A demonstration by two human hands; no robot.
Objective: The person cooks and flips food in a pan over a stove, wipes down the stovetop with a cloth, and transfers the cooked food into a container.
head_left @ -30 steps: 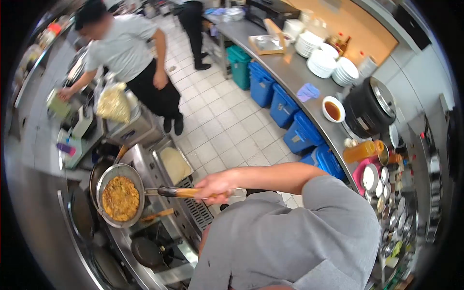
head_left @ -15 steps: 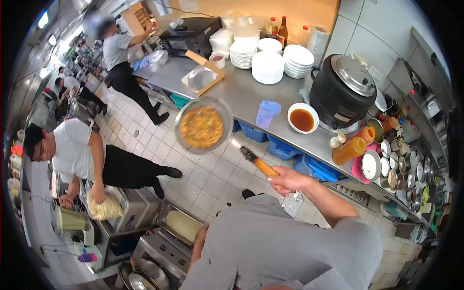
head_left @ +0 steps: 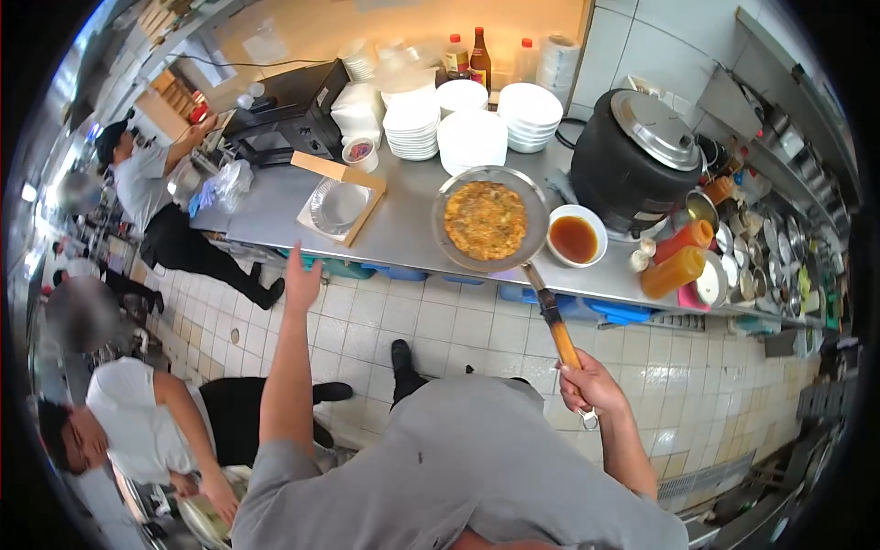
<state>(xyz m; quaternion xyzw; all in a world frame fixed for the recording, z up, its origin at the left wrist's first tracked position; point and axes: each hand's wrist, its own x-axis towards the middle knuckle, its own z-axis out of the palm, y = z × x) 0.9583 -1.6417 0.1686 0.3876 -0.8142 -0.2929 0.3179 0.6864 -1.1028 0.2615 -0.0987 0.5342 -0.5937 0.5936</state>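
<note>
My right hand (head_left: pixel 594 385) is wrapped round the wooden handle of a wide round skimmer (head_left: pixel 449 240). A browned omelette (head_left: pixel 486 221) lies flat on it, over the edge of the steel counter. Just right of the skimmer stands a white bowl of brown sauce (head_left: pixel 574 240). My left hand (head_left: pixel 303 282) reaches forward with its fingers stretched out, holding nothing. Closest to it on the counter is a round foil container (head_left: pixel 337 207) inside an open cardboard box (head_left: pixel 365 181).
Stacked white bowls (head_left: pixel 530 115) and plates (head_left: pixel 412 124) line the back of the counter (head_left: pixel 408 213). A black soup warmer (head_left: pixel 634 160) and sauce bottles (head_left: pixel 674 272) stand to the right. One person (head_left: pixel 147 394) works at lower left, another (head_left: pixel 147 179) at the counter's far end.
The skimmer with the omelette has moved right, from above the floor to the counter beside the sauce bowl. My left hand has come up and forward towards the foil container. The view has turned.
</note>
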